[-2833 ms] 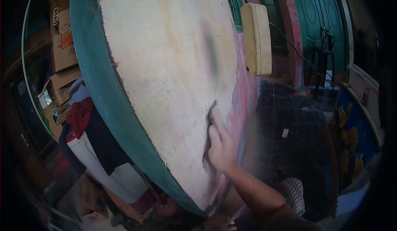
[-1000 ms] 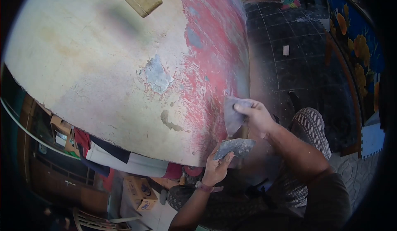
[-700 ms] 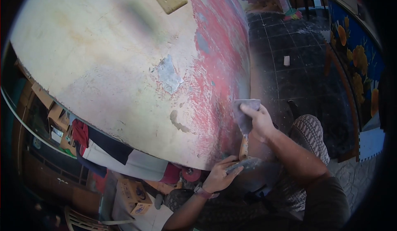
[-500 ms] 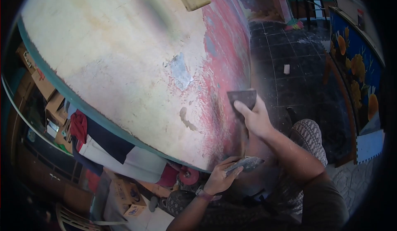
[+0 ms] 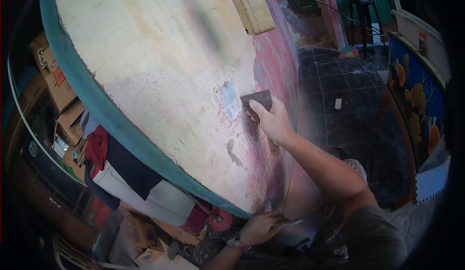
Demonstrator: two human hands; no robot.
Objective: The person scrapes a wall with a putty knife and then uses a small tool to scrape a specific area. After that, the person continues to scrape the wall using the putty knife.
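Dark-bladed scraper at the pale wall, just beside the exposed grey-blue patch and near the pink area. The right hand is closed on the tool, thumb laid along the blade and fingers behind; whether the edge bears on the surface cannot be determined. The left hand, lower, is partly closed on a thin plate seen nearly edge-on; its load, if any, cannot be made out. Step in hand, as judged: surface work on the wall with the blade, beside the patch. A further stroke would call for even edge contact, a shallow blade angle and light pressure near the patch's ragged border.
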